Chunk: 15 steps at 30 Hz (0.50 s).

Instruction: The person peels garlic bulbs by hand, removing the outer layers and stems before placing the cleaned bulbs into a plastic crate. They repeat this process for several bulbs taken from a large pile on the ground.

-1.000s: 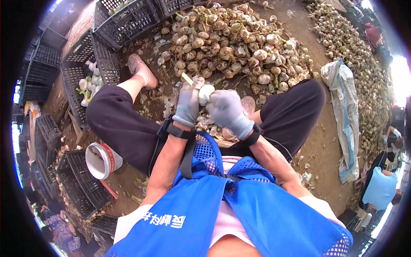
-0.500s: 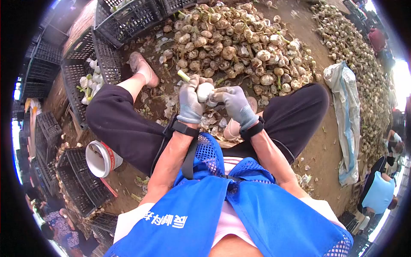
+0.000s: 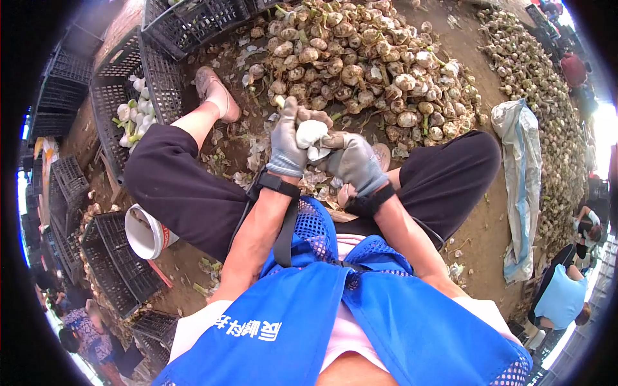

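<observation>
My left hand [image 3: 288,143], in a grey-white glove, is closed around a white garlic bulb [image 3: 311,133], whose green stem end sticks out above the fingers. My right hand [image 3: 354,161], gloved too, has its fingers bent against the bulb's right side; whether it also grips something small is hidden. A loose white piece hangs under the bulb, between the hands. Just beyond them lies a big heap of unpeeled, brownish garlic bulbs [image 3: 351,74]. Peeled white bulbs with green stems [image 3: 136,114] lie in a black crate [image 3: 106,96] at the left.
Garlic skins litter the ground between my legs. A white bucket [image 3: 145,233] and an empty-looking black crate [image 3: 122,264] stand at the lower left. To the right lie a crumpled white sack [image 3: 520,186] and another long garlic heap [image 3: 553,135]. Other people sit at both edges.
Both hands have shifted slightly, and the right hand has turned, with its fingers more curled against the bulb. More of the bulb's white surface shows. The whole view has moved a little.
</observation>
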Each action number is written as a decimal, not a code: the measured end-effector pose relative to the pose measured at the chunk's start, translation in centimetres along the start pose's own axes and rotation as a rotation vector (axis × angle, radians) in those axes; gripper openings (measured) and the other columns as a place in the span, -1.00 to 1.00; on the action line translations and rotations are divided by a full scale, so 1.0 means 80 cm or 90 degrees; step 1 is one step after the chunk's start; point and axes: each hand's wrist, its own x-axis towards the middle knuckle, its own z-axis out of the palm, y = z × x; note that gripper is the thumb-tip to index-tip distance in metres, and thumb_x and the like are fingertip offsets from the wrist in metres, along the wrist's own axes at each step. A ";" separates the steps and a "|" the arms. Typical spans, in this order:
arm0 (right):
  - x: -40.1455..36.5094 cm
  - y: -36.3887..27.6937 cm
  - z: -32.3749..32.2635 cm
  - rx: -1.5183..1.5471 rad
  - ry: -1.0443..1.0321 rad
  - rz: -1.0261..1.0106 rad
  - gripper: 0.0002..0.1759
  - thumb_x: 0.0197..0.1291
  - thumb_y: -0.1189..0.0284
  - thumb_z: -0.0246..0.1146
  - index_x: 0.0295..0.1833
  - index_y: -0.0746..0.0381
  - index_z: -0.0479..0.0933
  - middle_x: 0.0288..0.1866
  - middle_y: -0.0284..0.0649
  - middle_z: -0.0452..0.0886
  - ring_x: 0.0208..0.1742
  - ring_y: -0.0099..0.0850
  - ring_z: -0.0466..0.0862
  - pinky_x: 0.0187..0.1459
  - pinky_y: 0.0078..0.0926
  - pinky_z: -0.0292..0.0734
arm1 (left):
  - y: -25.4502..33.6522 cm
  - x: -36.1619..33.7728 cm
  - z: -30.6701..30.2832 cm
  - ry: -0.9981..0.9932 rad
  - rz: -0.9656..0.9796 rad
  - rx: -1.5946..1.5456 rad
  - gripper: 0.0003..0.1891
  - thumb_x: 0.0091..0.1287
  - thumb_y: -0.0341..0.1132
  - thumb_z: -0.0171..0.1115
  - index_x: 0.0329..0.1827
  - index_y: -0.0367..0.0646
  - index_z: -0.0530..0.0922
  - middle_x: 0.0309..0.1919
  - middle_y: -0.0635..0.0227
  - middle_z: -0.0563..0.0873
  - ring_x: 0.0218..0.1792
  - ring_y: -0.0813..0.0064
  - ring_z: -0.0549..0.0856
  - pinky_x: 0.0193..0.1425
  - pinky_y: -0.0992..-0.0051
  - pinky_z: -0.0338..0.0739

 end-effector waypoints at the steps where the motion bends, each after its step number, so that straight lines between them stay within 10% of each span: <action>1: 0.011 0.012 -0.016 0.279 -0.089 0.052 -0.75 0.10 0.45 0.11 -0.15 0.35 0.53 -0.23 -0.13 0.63 -0.26 -0.31 0.62 -0.20 -0.31 0.52 | 0.001 0.007 -0.017 -0.031 -0.045 -0.007 -0.59 0.28 0.03 0.09 -0.48 -0.16 0.48 -0.51 0.21 0.64 -0.36 0.24 0.66 -0.15 0.18 0.59; 4: 0.010 0.004 -0.017 0.276 -0.022 0.146 -0.70 0.16 0.42 0.06 -0.08 0.39 0.49 -0.17 -0.10 0.61 -0.19 -0.29 0.59 -0.22 -0.36 0.50 | 0.002 0.016 -0.038 0.074 -0.071 -0.250 -0.59 0.27 0.05 0.07 -0.47 -0.14 0.54 -0.38 0.14 0.68 -0.31 0.11 0.65 0.00 -0.02 0.49; 6: 0.000 -0.023 -0.004 -0.233 0.087 0.095 -0.63 0.15 0.35 0.13 0.01 0.37 0.45 -0.10 -0.12 0.59 -0.07 -0.27 0.59 -0.03 -0.31 0.49 | 0.012 0.018 -0.035 0.117 -0.045 -0.258 -0.59 0.26 0.05 0.07 -0.50 -0.12 0.54 -0.39 0.14 0.68 -0.31 0.11 0.65 -0.03 -0.04 0.50; 7: 0.016 -0.008 -0.015 -0.628 0.105 -0.252 -0.51 0.10 0.26 0.20 0.05 0.41 0.41 -0.09 -0.06 0.59 -0.03 -0.23 0.58 -0.03 -0.38 0.48 | 0.015 0.011 -0.034 0.066 -0.035 -0.211 -0.61 0.29 0.02 0.07 -0.48 -0.13 0.51 -0.38 0.11 0.67 -0.32 0.12 0.65 -0.13 0.06 0.56; 12: 0.020 -0.018 0.027 -1.221 0.218 -0.186 -0.73 -0.06 0.26 0.22 -0.33 0.24 0.51 -0.31 -0.08 0.61 -0.23 -0.12 0.61 -0.19 -0.21 0.50 | 0.004 0.012 -0.029 0.119 0.101 0.174 -0.68 0.34 -0.10 0.08 -0.45 -0.17 0.39 -0.59 0.34 0.51 -0.48 0.34 0.65 -0.37 0.39 0.60; 15: 0.030 0.007 0.006 -1.090 0.163 -0.238 -0.81 -0.06 0.34 0.20 -0.45 0.27 0.55 -0.52 -0.04 0.59 -0.42 -0.19 0.64 -0.31 -0.25 0.51 | -0.001 0.012 -0.051 0.209 0.107 0.168 -0.69 0.33 -0.09 0.09 -0.42 -0.15 0.39 -0.58 0.32 0.53 -0.58 0.30 0.62 -0.53 0.39 0.58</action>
